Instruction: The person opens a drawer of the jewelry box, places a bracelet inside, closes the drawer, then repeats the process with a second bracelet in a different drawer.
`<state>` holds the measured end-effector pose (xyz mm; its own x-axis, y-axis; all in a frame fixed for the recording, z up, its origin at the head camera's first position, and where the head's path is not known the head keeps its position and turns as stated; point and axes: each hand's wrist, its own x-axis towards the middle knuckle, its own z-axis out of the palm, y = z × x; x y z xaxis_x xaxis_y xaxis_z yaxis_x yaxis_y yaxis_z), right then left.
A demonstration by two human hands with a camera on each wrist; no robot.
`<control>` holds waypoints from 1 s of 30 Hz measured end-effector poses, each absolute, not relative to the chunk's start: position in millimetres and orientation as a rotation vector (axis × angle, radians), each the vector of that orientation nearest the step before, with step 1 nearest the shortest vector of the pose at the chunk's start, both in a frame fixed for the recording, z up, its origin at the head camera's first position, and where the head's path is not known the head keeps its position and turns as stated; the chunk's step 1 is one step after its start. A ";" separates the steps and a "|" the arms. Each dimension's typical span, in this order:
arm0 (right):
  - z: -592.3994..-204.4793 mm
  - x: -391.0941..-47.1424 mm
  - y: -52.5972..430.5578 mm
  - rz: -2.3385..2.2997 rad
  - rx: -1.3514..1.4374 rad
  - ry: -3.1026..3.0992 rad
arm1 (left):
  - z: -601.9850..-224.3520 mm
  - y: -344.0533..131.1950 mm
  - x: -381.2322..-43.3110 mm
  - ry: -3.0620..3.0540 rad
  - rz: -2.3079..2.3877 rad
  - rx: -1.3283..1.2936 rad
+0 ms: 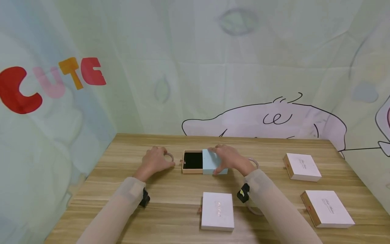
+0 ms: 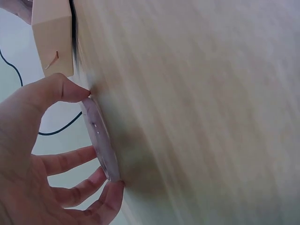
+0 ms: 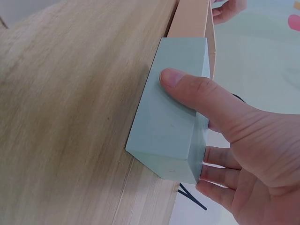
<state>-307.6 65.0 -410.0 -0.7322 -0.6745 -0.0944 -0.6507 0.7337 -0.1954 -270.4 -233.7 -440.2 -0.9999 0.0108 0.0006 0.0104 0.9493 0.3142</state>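
My left hand [image 1: 154,160] grips a pale pinkish bangle [image 2: 101,138] between thumb and fingertips; it touches or nearly touches the wooden table, left of a drawer-style gift box. The box's light-blue sleeve [image 1: 210,166] covers the right part, while its peach-orange drawer [image 1: 192,171] sticks out leftward, showing a black lining [image 1: 193,160]. A small pull tab [image 2: 52,60] is on the drawer's end. My right hand [image 1: 229,158] holds the sleeve, thumb on the near side [image 3: 159,103] and fingers across to the far side. Nothing shows on the visible part of the lining.
A white box [image 1: 217,210] lies nearer me at the centre. Two more white boxes [image 1: 303,166] lie on the right of the wooden table [image 1: 170,203]. Another bangle [image 1: 253,160] shows behind my right wrist, and a further bangle [image 1: 254,212] beside that forearm. A printed curtain [image 1: 146,84] hangs behind.
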 end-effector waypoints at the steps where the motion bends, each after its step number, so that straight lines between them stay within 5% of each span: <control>1: -409.8 -307.8 64.8 -0.223 -1.066 2.775 | -440.4 -233.8 -270.5 3.102 0.503 0.013; 30: -410.3 -307.6 64.7 -0.218 -1.068 2.778 | -415.4 -218.6 -263.8 3.151 0.595 0.186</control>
<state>-307.6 64.7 -410.3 -0.7328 -0.6739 -0.0942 -0.6510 0.7346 -0.1911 -263.8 -218.6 -415.4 -0.9908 0.1002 0.0905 0.1263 0.9247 0.3592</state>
